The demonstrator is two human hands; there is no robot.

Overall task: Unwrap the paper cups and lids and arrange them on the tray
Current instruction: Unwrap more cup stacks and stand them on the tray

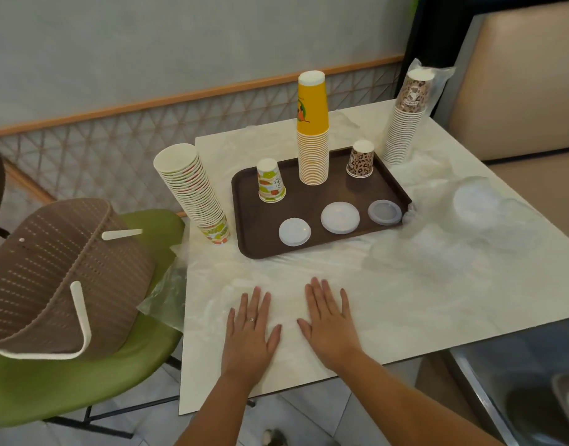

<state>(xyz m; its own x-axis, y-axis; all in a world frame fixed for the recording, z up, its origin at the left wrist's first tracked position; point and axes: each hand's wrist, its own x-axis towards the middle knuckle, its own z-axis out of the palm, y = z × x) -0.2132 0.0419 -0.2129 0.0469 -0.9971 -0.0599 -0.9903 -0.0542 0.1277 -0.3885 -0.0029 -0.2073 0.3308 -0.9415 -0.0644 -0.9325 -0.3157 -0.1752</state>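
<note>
Both hands flat, palms down, on the white marble-look table (405, 300), fingers straight, gripping nothing: left hand (249, 329), right hand (329, 323). Dark brown rectangular plastic tray (244, 239) sits mid-table. On it, upside down: a green-and-orange patterned paper cup (270, 184), a tall stack of yellow paper cups (312, 130), a leopard-print paper cup (361, 159); along its near edge, three round white plastic lids (340, 217). Off the tray: leaning stack of patterned cups (193, 191) left, leopard-print stack (407, 117) partly sleeved in clear plastic at back right, wrapped lids (476, 201) right. Judgement: arrangement looks near done; next, likely finish unwrapping the lids or clear loose film.
</note>
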